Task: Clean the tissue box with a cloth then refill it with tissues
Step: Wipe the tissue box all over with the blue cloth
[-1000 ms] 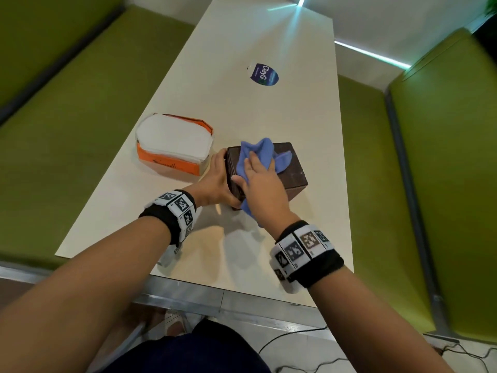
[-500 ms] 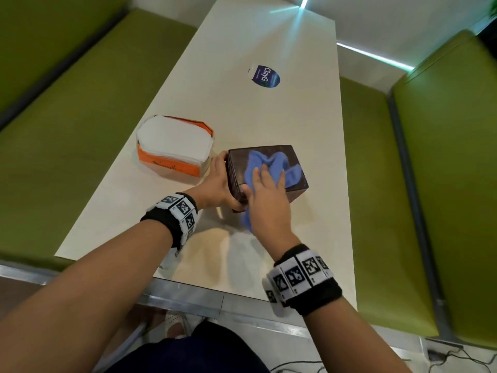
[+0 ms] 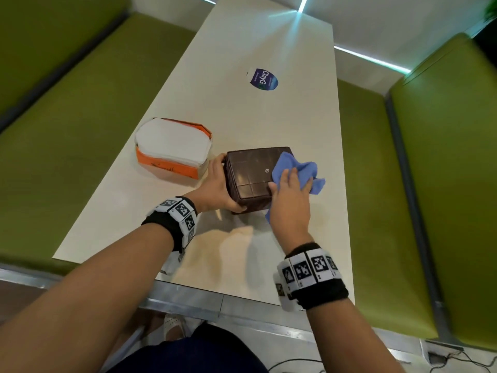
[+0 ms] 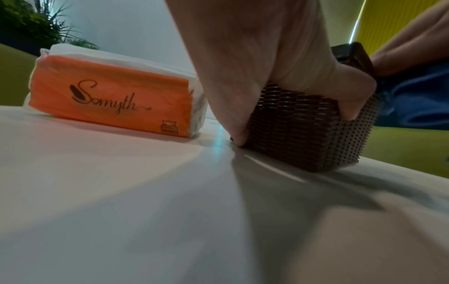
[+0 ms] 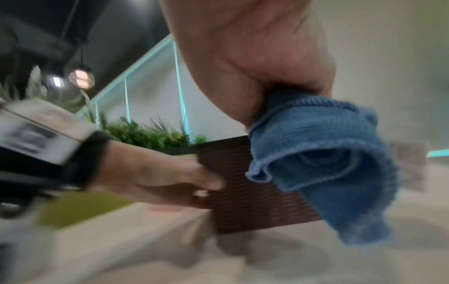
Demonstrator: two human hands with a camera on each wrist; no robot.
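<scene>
Head view: your box (image 3: 252, 173) sits upside down on the table (image 3: 242, 111), its long axis running left to right before you. Your left hand (image 3: 215, 189) grips its left end; your right hand (image 3: 290, 195) presses the cloth (image 3: 298, 170) on its right edge, fingers (image 3: 291, 176) straight. The tissue pack (image 3: 172, 149) lies just left, nearer your left hand.

The head view looks steeply down from above the near edge of the table (image 3: 242, 109), taking in both forearms and the green benches (image 3: 67, 135) on either side. The left wrist view sits low, almost at the tabletop, facing the woven side of the brown tissue box (image 4: 303, 130) at close range. The right wrist view, blurred, looks from just beside the box's near right corner. All three share the box.
</scene>
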